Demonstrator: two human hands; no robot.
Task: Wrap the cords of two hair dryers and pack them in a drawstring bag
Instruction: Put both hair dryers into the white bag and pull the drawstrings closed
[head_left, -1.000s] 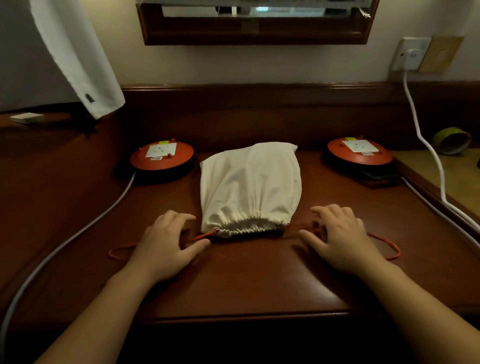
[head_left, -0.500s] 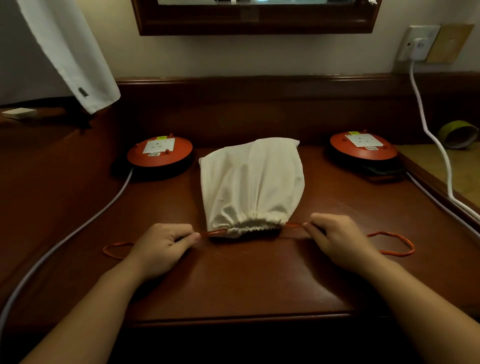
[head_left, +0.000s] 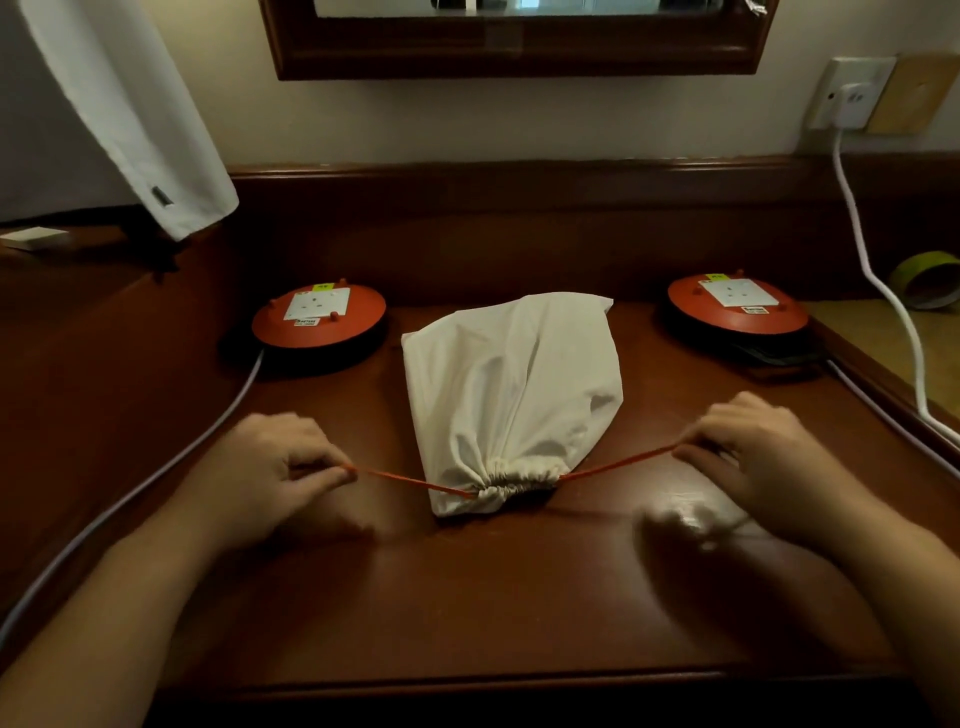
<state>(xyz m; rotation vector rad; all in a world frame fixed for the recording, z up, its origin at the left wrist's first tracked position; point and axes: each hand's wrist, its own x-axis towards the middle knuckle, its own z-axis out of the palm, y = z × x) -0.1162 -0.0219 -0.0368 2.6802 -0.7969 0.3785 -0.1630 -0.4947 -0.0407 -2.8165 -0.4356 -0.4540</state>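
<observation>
A cream drawstring bag (head_left: 511, 395) lies bulging in the middle of the dark wooden desk (head_left: 493, 587), its gathered mouth toward me and pulled tight. An orange drawstring (head_left: 410, 481) runs out of both sides of the mouth. My left hand (head_left: 280, 467) pinches the left end of the string, and my right hand (head_left: 748, 457) pinches the right end (head_left: 618, 464). Both strands are stretched taut and lifted off the desk. The hair dryers are not visible; whatever fills the bag is hidden by the cloth.
Two orange cable reels with sockets sit at the back, one left (head_left: 318, 316) and one right (head_left: 737, 304). A grey cable (head_left: 156, 478) trails from the left reel toward me. A white cord (head_left: 883, 291) hangs from the wall socket (head_left: 852, 96). A white cloth (head_left: 130, 114) hangs top left.
Both hands closed on the orange drawstring and pulled apart, outward. The loose loops on the desk are gone, the string is taut, and the bag's mouth has cinched narrower.
</observation>
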